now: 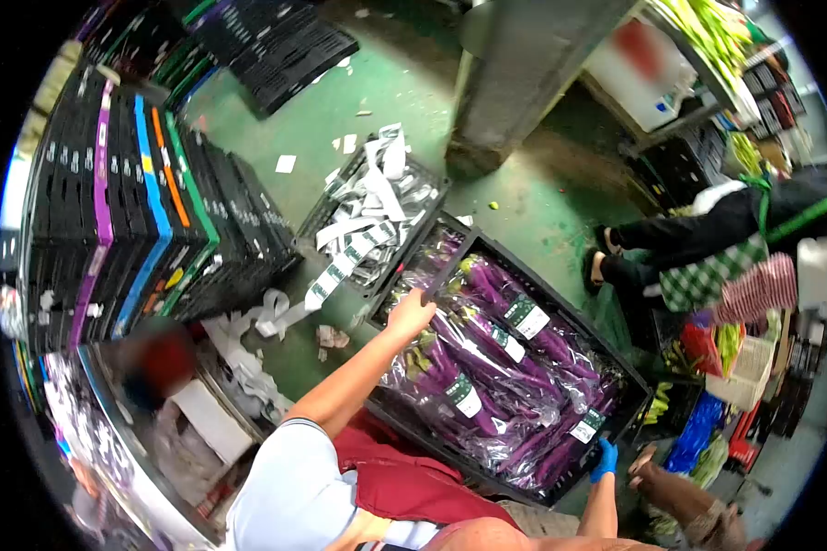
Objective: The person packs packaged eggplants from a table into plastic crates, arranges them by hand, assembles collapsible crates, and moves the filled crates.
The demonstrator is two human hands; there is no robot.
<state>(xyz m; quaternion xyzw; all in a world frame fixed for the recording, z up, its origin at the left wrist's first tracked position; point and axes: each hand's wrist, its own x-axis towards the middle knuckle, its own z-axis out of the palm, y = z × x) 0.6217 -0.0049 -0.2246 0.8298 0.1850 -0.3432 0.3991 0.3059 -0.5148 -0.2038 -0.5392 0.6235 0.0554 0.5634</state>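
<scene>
A black plastic crate [515,243] in front of me holds several long purple eggplants [492,285] in clear bags with green-and-white labels. My left hand [412,314], bare, is closed around a black bar that crosses the crate near its far left end. My right hand [605,459], in a blue glove, grips the crate's near right corner, its fingers partly hidden by the rim. The crate is slanted across the view, close to my red apron [404,477].
Beyond the crate, another black crate [436,179] holds crumpled label strips [368,216]. Tall stacks of black crates [73,193] stand at left. A pillar [515,83] rises ahead. At right are a person in dark trousers [662,239], vegetables and another person's leg [680,500].
</scene>
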